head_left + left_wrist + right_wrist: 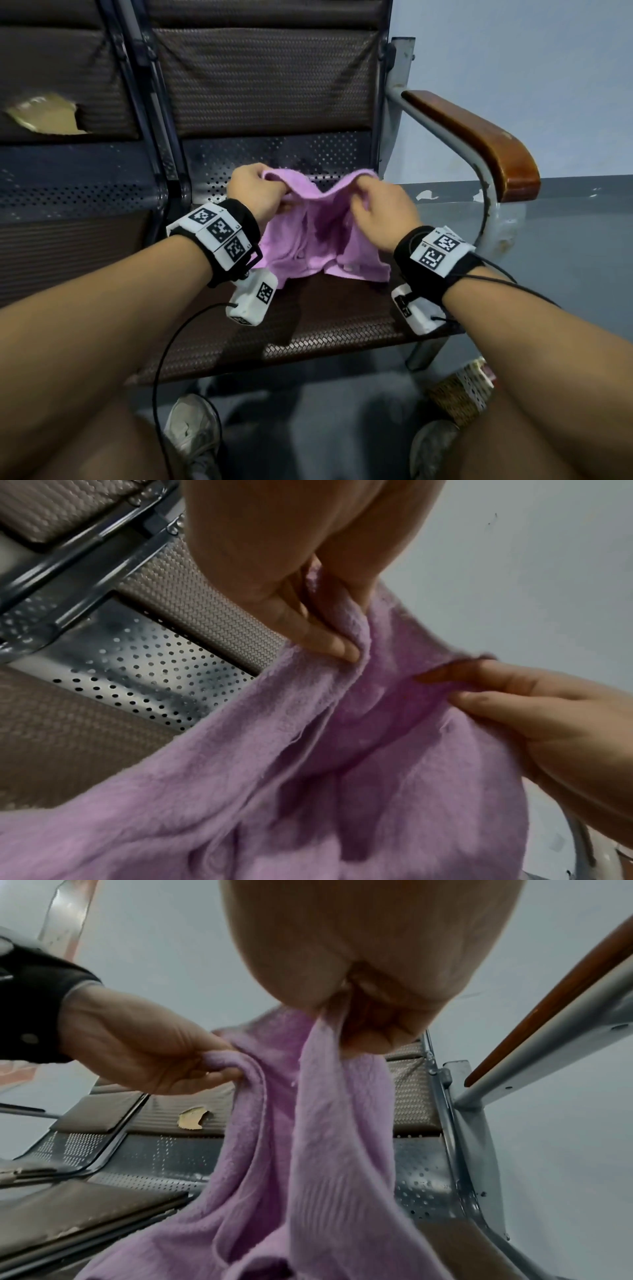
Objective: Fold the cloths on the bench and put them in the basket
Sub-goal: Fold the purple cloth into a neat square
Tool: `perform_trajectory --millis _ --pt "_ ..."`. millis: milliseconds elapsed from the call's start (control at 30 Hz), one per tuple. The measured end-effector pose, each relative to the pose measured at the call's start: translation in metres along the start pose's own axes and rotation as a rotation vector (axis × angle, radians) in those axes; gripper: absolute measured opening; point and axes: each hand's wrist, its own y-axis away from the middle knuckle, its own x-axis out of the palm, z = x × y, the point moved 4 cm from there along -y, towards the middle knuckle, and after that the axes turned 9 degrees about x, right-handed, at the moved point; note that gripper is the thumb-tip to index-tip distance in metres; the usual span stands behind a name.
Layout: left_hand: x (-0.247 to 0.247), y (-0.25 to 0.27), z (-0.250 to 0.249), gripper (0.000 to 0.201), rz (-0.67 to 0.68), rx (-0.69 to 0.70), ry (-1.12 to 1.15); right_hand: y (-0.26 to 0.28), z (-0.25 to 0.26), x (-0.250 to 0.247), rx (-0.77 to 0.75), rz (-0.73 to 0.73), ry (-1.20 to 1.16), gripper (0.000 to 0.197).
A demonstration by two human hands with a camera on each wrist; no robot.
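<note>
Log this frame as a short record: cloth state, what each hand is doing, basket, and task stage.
cloth: purple cloth, unfolded, top edge lifted, lower part resting on bench seat
left hand: pinches the top edge's left part
right hand: pinches its right part
basket: woven basket on floor, right of bench, contents hidden
stage: folding not yet done

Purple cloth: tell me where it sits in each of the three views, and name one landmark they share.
Head: purple cloth at centre, top edge pinched by the left hand and right hand, lower part on the bench seat.
Left wrist: it fills the lower right.
Right wrist: it hangs down the middle.
Shared landmark: the bench's perforated metal panel.
</note>
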Motion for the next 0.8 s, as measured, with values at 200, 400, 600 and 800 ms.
perform_trajectory --millis 200,400,600,800 --pt "0.007 0.002 -0.010 0.026 0.044 -0.114 0.194 0.018 0.004 0.036 -0.007 0.482 0.125 0.030" --pt "0.015 0.017 -0.028 0.029 0.149 -0.096 0.311 0.019 0.021 0.045 0.035 0.404 -0.207 0.031" --pt "0.010 0.008 -0.023 0.029 0.104 -0.076 0.290 0.016 0.012 0.060 0.020 0.430 -0.064 0.039" --pt "-0.024 -0.019 0.017 0.024 -0.002 -0.127 -0.088 -0.012 -0.018 0.027 0.247 0.017 -0.576 0.031"
